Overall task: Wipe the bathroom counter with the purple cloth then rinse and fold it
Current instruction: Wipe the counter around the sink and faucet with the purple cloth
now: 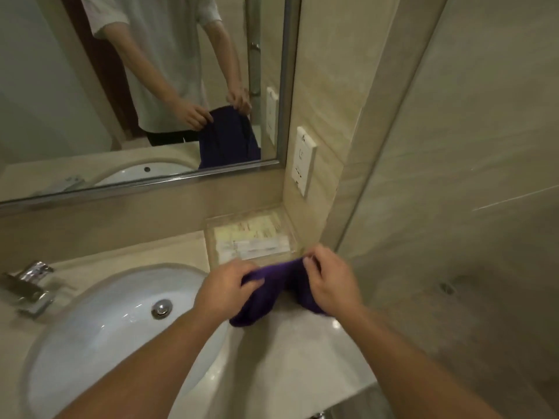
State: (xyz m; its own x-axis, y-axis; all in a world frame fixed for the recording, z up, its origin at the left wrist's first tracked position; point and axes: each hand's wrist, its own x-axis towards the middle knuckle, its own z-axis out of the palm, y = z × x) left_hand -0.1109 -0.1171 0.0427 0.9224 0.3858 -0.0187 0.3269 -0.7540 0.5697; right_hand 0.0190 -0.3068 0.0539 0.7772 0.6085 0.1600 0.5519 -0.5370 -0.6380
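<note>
Purple cloth (pixel 262 293) hangs bunched between left hand (pixel 227 286) and right hand (pixel 330 279), each grip pinching its top edge.

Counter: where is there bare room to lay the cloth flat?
Crowded: the back right corner, filled by the tray, with left hand, right hand and cloth at its front edge. Widest bare patch: the counter between sink and right wall, nearer the person than the hands. A narrower strip behind the sink, faucet to tray.
</note>
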